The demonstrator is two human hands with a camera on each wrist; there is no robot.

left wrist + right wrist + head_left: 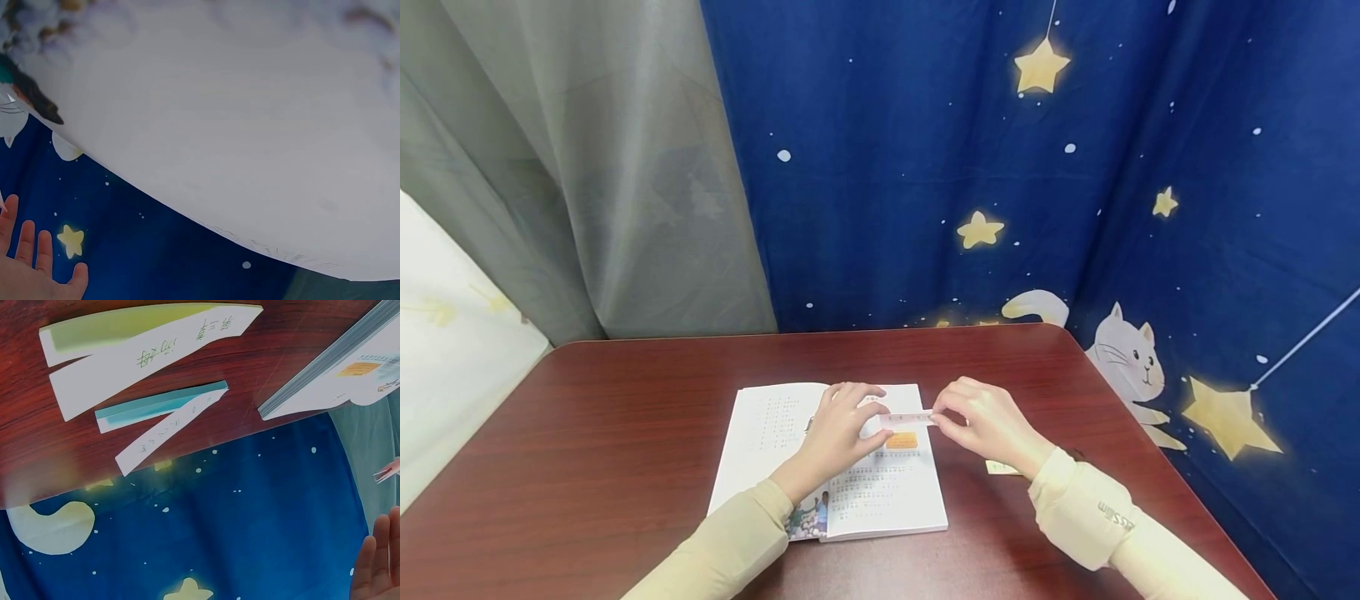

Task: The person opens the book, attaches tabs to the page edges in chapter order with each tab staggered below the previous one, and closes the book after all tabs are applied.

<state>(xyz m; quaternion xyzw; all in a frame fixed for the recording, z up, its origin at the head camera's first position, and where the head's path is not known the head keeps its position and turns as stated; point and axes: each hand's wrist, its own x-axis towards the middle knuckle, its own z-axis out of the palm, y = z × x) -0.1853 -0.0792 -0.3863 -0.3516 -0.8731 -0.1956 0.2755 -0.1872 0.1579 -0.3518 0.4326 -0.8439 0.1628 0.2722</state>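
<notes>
The right hand (pixel 988 425) pinches one end of a narrow paper strip (pixel 908 416) between thumb and fingertips, while the left hand (pixel 842 433), fingers curled, holds the strip's other end and rests on the open book (pixel 880 492). The strip hangs level just above the right-hand page, over a small orange box printed there. The book lies near the middle of the dark red table (pixel 625 433), with a blue star-patterned curtain (pixel 925 167) at the far side. To the right of the book, under the right wrist, lie pads of sticky notes (pixel 150 344), some with handwriting on them. I judge the step in hand to be setting the strip onto the page; the next move calls for lowering it flat and square, then pressing it down along its length.
</notes>
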